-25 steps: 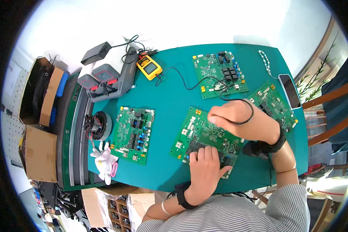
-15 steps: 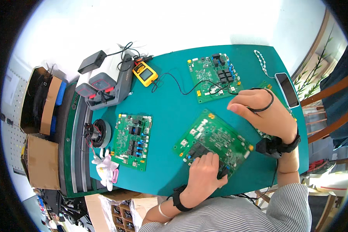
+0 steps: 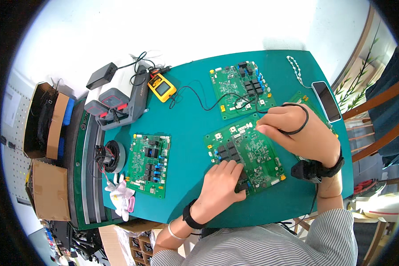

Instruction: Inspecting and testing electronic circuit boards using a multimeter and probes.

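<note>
A green circuit board [image 3: 257, 153] with black relays and white connectors lies on the near middle of the table. My left hand [image 3: 221, 184] closes on its near-left edge, fingers over the black relays there and covering part of them. Above the board's far-right corner is my right hand [image 3: 292, 126], its thumb and fingers pinched together. A thin black cable [image 3: 307, 119] loops over the back of that hand and runs into the pinch, where its end is hidden. From there it trails across a second board [image 3: 235, 84] toward a yellow handheld meter [image 3: 162, 88].
Another circuit board [image 3: 148, 164] lies left, beside a round motor-like part [image 3: 115, 156] and white gloves [image 3: 120, 197]. A grey device [image 3: 124, 99] stands at the back left. A phone [image 3: 327, 102] rests at the right edge, near a partly hidden board [image 3: 299, 101].
The near board has turned clockwise and its far-left side has swung up and away from me. My left hand has shifted slightly left and away with it; my right hand stays nearly in place.
</note>
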Demonstrator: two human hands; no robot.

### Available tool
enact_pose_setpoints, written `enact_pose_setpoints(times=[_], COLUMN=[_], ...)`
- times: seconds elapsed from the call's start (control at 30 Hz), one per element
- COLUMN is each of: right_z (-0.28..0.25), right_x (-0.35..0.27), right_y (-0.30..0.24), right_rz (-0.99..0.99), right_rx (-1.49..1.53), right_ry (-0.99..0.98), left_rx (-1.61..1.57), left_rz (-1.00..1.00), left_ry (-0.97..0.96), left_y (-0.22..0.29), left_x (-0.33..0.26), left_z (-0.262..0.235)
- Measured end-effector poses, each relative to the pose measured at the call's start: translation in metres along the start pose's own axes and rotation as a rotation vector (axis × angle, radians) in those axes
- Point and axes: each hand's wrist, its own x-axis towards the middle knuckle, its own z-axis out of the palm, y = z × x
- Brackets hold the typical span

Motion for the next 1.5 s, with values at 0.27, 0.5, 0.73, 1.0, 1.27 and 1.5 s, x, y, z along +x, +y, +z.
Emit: enact_pose_setpoints(times=[0.27, 0.5, 0.73, 1.0, 1.27, 1.5], right_z=[0.008, 0.031, 0.083, 0.124, 0.136, 0.149], right_x=[0.005, 0.011, 0.009, 0.005, 0.002, -0.001], right_y=[0.0, -0.008, -0.011, -0.016, -0.012, -0.002], right_rz=[0.02, 0.042, 0.03, 0.068, 0.168, 0.035], right_rx=[0.035, 0.051, 0.745, 0.683, 0.727, 0.451], right_ry=[-0.014, -0.103, -0.318, -0.362, -0.1, -0.052], left_rx=[0.037, -0.558, -0.766, -1.054, -0.994, -0.768], left_rz=[-0.034, -0.204, -0.319, -0.348, -0.267, -0.19], left_ry=[-0.071, 0.202, 0.436, 0.28, 0.28, 0.352], left_y=[-0.013, -0.048, -0.074, -0.071, -0.071, -0.051], left_x=[0.011, 0.031, 0.033, 0.02, 0.006, 0.004], left_z=[-0.014, -0.024, 0.003, 0.004, -0.003, -0.012])
